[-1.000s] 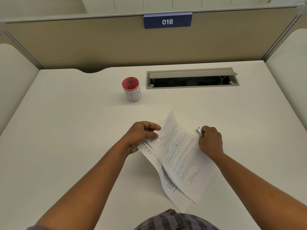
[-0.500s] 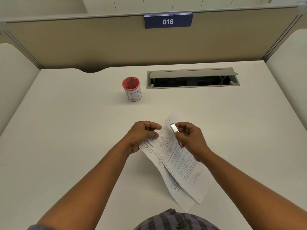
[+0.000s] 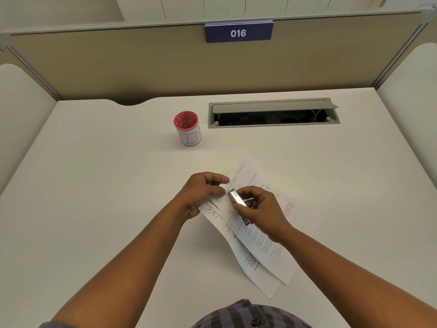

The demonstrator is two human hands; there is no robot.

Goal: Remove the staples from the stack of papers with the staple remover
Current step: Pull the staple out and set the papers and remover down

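Now right hand point(image 3: 261, 210), gripping staple remover point(image 3: 237, 198), has moved to papers point(image 3: 264, 235) corner pinched by left hand point(image 3: 203, 191).

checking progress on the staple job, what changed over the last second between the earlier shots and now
The right hand picked the staple remover up off the desk right of the papers and carried it left to their upper left corner, where its tip now meets the sheet beside the left hand. The left hand kept pinching that corner. The red cup did not move.
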